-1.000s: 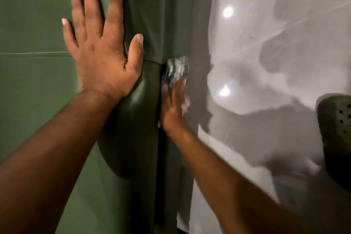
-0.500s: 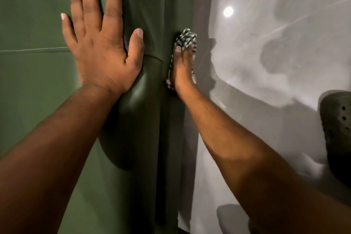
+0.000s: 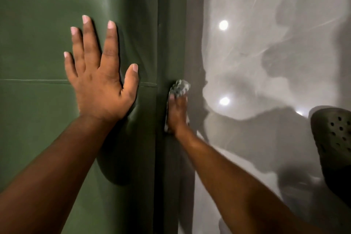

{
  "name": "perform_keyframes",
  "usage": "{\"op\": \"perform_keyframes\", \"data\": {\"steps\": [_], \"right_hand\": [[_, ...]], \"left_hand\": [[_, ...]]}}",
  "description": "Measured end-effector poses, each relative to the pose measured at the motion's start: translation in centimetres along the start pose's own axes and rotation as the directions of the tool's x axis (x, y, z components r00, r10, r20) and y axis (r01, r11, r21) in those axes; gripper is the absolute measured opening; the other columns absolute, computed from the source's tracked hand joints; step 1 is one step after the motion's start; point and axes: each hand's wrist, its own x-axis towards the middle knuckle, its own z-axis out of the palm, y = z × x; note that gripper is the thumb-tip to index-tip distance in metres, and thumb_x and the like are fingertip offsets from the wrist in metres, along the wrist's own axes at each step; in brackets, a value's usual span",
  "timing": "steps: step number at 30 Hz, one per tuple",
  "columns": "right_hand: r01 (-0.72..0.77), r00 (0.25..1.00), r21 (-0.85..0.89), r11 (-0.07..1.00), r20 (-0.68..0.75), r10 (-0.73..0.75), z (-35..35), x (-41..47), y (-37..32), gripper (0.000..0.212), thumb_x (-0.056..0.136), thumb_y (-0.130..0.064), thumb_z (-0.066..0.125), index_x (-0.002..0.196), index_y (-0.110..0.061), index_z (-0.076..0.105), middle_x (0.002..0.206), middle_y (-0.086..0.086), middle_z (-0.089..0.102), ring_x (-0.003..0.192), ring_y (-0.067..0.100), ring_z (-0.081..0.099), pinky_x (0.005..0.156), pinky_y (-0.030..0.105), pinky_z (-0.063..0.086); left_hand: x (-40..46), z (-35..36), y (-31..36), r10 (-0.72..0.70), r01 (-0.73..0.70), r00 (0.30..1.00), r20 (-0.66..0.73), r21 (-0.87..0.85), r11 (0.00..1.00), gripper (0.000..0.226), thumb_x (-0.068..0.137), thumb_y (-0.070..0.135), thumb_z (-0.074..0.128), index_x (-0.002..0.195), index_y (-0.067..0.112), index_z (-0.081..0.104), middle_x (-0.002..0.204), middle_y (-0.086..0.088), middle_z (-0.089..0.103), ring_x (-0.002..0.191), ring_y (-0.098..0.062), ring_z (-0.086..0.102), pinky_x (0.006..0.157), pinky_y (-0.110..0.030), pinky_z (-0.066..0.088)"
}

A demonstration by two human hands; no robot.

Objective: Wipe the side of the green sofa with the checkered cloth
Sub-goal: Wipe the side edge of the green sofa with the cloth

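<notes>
Green upholstery fills the left of the view: the green sofa [image 3: 38, 24] is seen from above, with its narrow side panel running as a dark strip down the frame, and every place below is reckoned from that strip. Against the strip, on its floor-facing side, the right hand [image 3: 177, 114] lies flat with fingers straight and close together, pinning the checkered cloth [image 3: 180, 87] to the panel; the cloth bunches out beyond the fingertips, farther along the strip, and a pale edge of it shows beside the heel of the hand. The strip's long axis runs with the forearm, so the wiping stroke most likely goes along it, away from or back toward the person. Across the strip, on the sofa's broad top face, the left hand [image 3: 100, 83] rests palm down, fingers spread wide and holding nothing, probably as a brace. Beyond the strip is the glossy grey floor [image 3: 266, 15]; a perforated dark shoe [image 3: 334, 144] stands well apart. Nothing blocks the strip ahead of the cloth.
</notes>
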Motion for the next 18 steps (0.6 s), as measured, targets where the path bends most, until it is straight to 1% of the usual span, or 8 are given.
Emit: {"op": "perform_keyframes", "data": {"steps": [2, 4, 6, 8, 12, 14, 16, 18], "right_hand": [[0.081, 0.997, -0.002, 0.997, 0.004, -0.081, -0.5, 5.0, -3.2, 0.086, 0.083, -0.064, 0.030, 0.153, -0.016, 0.017, 0.164, 0.011, 0.020, 0.151, 0.027, 0.019, 0.124, 0.049, 0.017], [0.180, 0.984, -0.016, 0.983, 0.011, -0.180, -0.4, 7.9, -6.7, 0.083, 0.084, -0.062, 0.029, 0.153, -0.018, 0.017, 0.164, 0.009, 0.020, 0.152, 0.027, 0.017, 0.123, 0.053, 0.017], [0.297, 0.955, -0.035, 0.954, -0.011, -0.297, 0.4, 7.3, -8.4, 0.078, 0.086, -0.058, 0.032, 0.152, -0.017, 0.019, 0.163, 0.010, 0.022, 0.151, 0.031, 0.018, 0.122, 0.058, 0.018], [0.363, 0.932, -0.081, 0.928, 0.013, -0.363, 1.3, 3.7, -6.3, 0.077, 0.090, -0.056, 0.033, 0.153, -0.017, 0.015, 0.165, 0.008, 0.017, 0.153, 0.031, 0.013, 0.122, 0.057, 0.015], [0.225, 0.971, 0.015, 0.974, 0.080, -0.225, 1.1, -5.5, 2.3, 0.093, 0.084, -0.080, 0.026, 0.154, -0.021, 0.010, 0.166, 0.004, 0.005, 0.154, 0.022, 0.004, 0.125, 0.053, 0.007], [0.145, 0.987, -0.007, 0.989, 0.071, -0.144, 1.1, -5.1, 2.6, 0.101, 0.074, -0.090, 0.022, 0.150, -0.026, 0.002, 0.165, 0.004, 0.000, 0.154, 0.020, -0.002, 0.126, 0.047, -0.001], [0.098, 0.995, 0.002, 0.995, 0.028, -0.098, 0.9, -2.3, -0.6, 0.098, 0.077, -0.080, 0.031, 0.147, -0.022, -0.004, 0.165, 0.007, 0.002, 0.154, 0.024, 0.001, 0.126, 0.044, 0.000], [0.118, 0.993, 0.039, 0.992, -0.002, -0.118, 0.6, 3.6, -4.9, 0.084, 0.086, -0.057, 0.036, 0.152, -0.014, 0.009, 0.165, 0.013, 0.011, 0.153, 0.028, 0.009, 0.126, 0.045, 0.007]], "left_hand": [[-0.1, 0.1, 0.0, -0.001, 0.001, 1.000, -0.002, 0.013, 1.000, 0.071, 0.096, 0.050, 0.040, 0.158, 0.024, 0.015, 0.165, -0.018, 0.009, 0.153, -0.038, 0.005, 0.119, -0.061, 0.012], [-0.2, 0.2, 0.1, -0.003, 0.003, 1.000, 0.000, 0.013, 1.000, 0.071, 0.096, 0.050, 0.039, 0.158, 0.022, 0.016, 0.165, -0.019, 0.009, 0.153, -0.038, 0.005, 0.119, -0.060, 0.011], [-0.1, 0.1, 0.3, -0.007, 0.007, 1.000, 0.008, -0.003, 1.000, 0.071, 0.097, 0.049, 0.040, 0.158, 0.022, 0.016, 0.165, -0.020, 0.009, 0.153, -0.038, 0.005, 0.119, -0.060, 0.009], [0.1, -0.2, 0.3, -0.011, 0.011, 1.000, 0.010, -0.008, 1.000, 0.071, 0.097, 0.049, 0.040, 0.158, 0.023, 0.016, 0.165, -0.019, 0.008, 0.153, -0.037, 0.004, 0.120, -0.060, 0.009], [0.6, -1.0, 0.1, -0.005, 0.009, 0.996, 0.085, -0.046, 0.999, 0.076, 0.091, 0.056, 0.043, 0.157, 0.031, 0.014, 0.167, -0.012, 0.004, 0.153, -0.037, 0.002, 0.116, -0.067, 0.010], [3.9, -1.7, -0.3, 0.019, -0.009, 0.988, 0.155, -0.065, 0.998, 0.086, 0.083, 0.063, 0.050, 0.156, 0.037, 0.015, 0.167, -0.010, 0.003, 0.151, -0.046, 0.002, 0.110, -0.075, 0.012], [9.4, -1.9, -0.8, 0.043, -0.030, 0.979, 0.199, -0.065, 0.997, 0.095, 0.074, 0.072, 0.052, 0.155, 0.041, 0.013, 0.167, -0.013, 0.001, 0.148, -0.053, 0.002, 0.110, -0.077, 0.010], [14.5, -1.7, -0.5, 0.043, -0.036, 0.980, 0.196, -0.043, 0.998, 0.101, 0.068, 0.077, 0.050, 0.154, 0.045, 0.010, 0.167, -0.012, -0.002, 0.146, -0.057, 0.000, 0.113, -0.075, 0.007]]}}
